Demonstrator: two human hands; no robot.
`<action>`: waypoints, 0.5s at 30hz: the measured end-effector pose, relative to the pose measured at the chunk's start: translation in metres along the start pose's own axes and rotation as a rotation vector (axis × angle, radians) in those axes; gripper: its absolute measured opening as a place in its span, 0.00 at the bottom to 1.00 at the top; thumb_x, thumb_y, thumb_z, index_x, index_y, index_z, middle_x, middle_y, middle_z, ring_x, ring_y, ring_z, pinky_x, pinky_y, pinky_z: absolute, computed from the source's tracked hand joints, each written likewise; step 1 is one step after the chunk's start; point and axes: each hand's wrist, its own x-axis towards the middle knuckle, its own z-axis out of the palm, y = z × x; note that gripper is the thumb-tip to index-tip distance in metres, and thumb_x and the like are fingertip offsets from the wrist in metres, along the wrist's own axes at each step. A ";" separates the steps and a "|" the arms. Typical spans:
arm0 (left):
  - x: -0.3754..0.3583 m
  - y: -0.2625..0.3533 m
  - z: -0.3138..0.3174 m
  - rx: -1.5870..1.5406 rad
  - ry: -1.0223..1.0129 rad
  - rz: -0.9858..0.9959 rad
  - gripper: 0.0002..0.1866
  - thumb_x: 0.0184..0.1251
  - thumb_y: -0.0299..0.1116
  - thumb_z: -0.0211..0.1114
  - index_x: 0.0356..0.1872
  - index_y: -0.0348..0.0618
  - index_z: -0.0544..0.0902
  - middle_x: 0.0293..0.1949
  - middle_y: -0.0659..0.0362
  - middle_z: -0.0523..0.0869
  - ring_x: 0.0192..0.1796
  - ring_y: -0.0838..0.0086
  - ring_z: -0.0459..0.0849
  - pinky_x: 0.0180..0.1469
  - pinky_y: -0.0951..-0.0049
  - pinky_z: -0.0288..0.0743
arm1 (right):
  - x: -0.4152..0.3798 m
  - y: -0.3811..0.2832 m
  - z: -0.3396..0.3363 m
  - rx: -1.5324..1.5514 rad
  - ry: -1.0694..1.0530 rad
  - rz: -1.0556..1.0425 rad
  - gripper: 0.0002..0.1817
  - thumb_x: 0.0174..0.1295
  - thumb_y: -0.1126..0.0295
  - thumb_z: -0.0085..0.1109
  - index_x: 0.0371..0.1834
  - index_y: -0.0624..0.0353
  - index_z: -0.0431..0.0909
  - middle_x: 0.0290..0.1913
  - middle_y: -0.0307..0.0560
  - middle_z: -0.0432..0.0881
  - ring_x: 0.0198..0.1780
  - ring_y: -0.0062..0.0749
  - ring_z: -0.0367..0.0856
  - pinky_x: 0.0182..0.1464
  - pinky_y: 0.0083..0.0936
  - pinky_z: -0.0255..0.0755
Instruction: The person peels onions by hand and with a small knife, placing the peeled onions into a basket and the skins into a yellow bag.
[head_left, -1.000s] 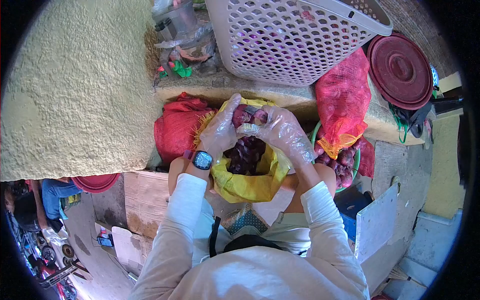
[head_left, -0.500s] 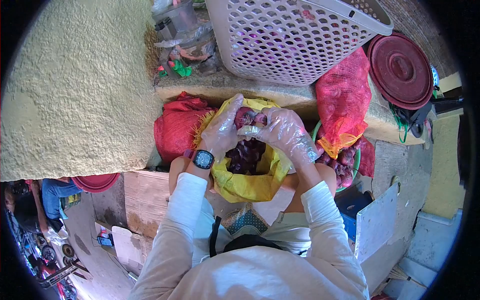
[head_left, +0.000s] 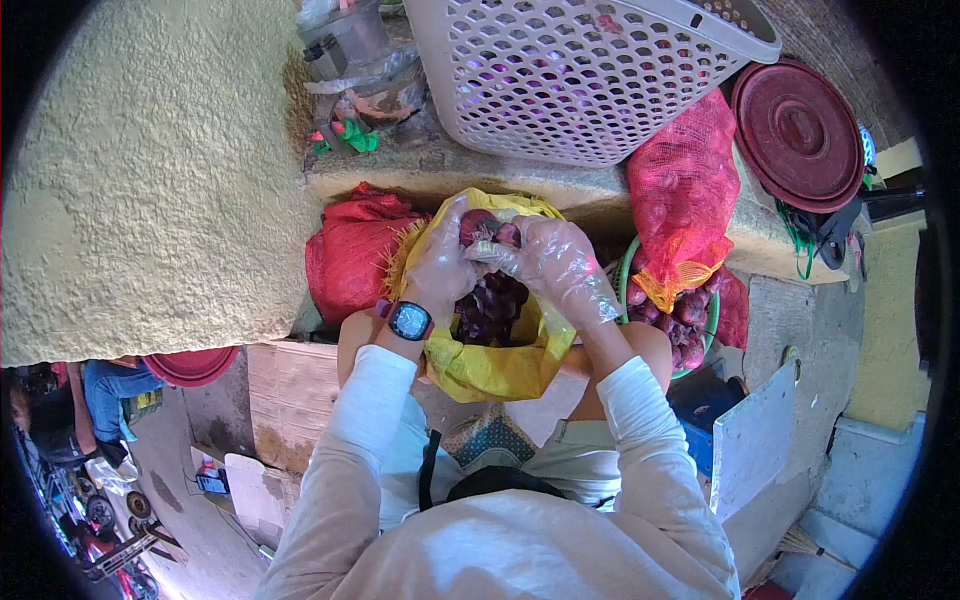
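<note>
My left hand [head_left: 438,265], in a clear plastic glove and with a watch at the wrist, curls around red onions [head_left: 477,227] above an open yellow sack [head_left: 465,375]. From the other side my right hand [head_left: 560,262], gloved the same way, closes on the same small cluster. Its thumb lies across the front, and dry roots show beside it. Dark purple onion skins or onions [head_left: 490,310] lie down inside the sack, in shadow. The sack stands between my knees with its rim rolled outward.
A perforated plastic basket [head_left: 570,90] stands on the ledge ahead. To the right are a red mesh bag [head_left: 685,185], a green-rimmed basket of onions [head_left: 690,320] and a maroon lid [head_left: 798,135]. A red sack [head_left: 355,255] sits left, beside the rough wall [head_left: 150,180].
Both hands have shifted slightly left and down, with the onions turned between them. The right hand has come closer to the left. The sack stays in place.
</note>
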 end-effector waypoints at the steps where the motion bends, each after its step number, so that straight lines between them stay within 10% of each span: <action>1: -0.006 0.010 0.011 -0.507 0.009 -0.162 0.36 0.68 0.28 0.74 0.75 0.45 0.67 0.58 0.51 0.84 0.57 0.65 0.84 0.60 0.64 0.83 | 0.000 -0.001 0.001 0.042 0.001 0.003 0.35 0.61 0.29 0.63 0.40 0.54 0.90 0.33 0.57 0.88 0.36 0.56 0.88 0.40 0.47 0.80; 5: 0.023 -0.035 -0.022 0.617 0.085 0.431 0.23 0.80 0.43 0.63 0.67 0.43 0.73 0.57 0.53 0.85 0.56 0.62 0.86 0.60 0.61 0.83 | 0.000 -0.004 0.006 0.047 -0.003 0.047 0.33 0.62 0.31 0.63 0.41 0.54 0.90 0.34 0.58 0.88 0.37 0.56 0.88 0.41 0.47 0.80; 7: 0.008 -0.006 0.012 -0.533 0.140 -0.020 0.25 0.81 0.52 0.60 0.54 0.34 0.80 0.43 0.45 0.86 0.39 0.59 0.87 0.40 0.62 0.87 | 0.000 -0.002 0.013 0.114 -0.013 0.055 0.32 0.64 0.32 0.63 0.40 0.54 0.89 0.33 0.59 0.87 0.37 0.57 0.88 0.41 0.48 0.80; 15: -0.004 0.003 0.035 -0.652 0.292 -0.064 0.25 0.81 0.52 0.60 0.58 0.36 0.79 0.46 0.47 0.85 0.40 0.57 0.86 0.41 0.60 0.88 | -0.002 -0.005 0.007 0.097 0.035 0.014 0.32 0.66 0.33 0.61 0.38 0.56 0.87 0.32 0.60 0.86 0.38 0.59 0.87 0.42 0.49 0.79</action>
